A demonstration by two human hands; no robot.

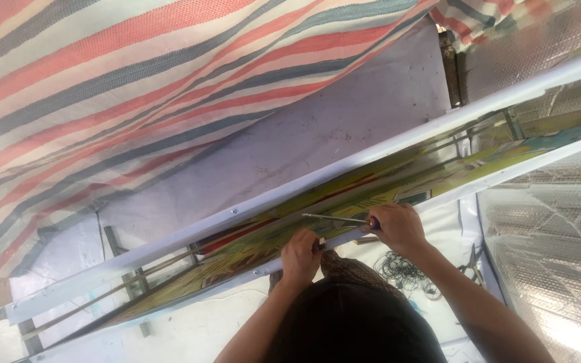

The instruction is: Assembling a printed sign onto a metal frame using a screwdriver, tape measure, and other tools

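A head-worn camera looks at a person's two bare hands working on a long white frame (237, 210) that runs slantwise across the view, from the lower left up to the upper right. Between its two white rails sits a printed sheet (344, 195) in yellow, green and red. The right hand (398, 227) is closed in a fist around the handle of a screwdriver (336, 218), whose thin metal shaft points to the left, lying along the lower rail of the frame near the middle of the view. The left hand (300, 255) is just beside it, slightly lower and to the left, curled shut with its fingertips pinched together against the lower rail; what it pinches is too small to make out. Both forearms rise from the bottom edge, on either side of a dark rounded shape (354, 323) at the bottom centre. Above the frame hangs a striped tarpaulin (102, 87) in red, white and grey-blue, filling the upper left. Silvery quilted foil sheeting (553, 242) covers the right side. Below the right hand, a tangle of thin dark wire (405, 269) lies on a pale surface (189, 329).
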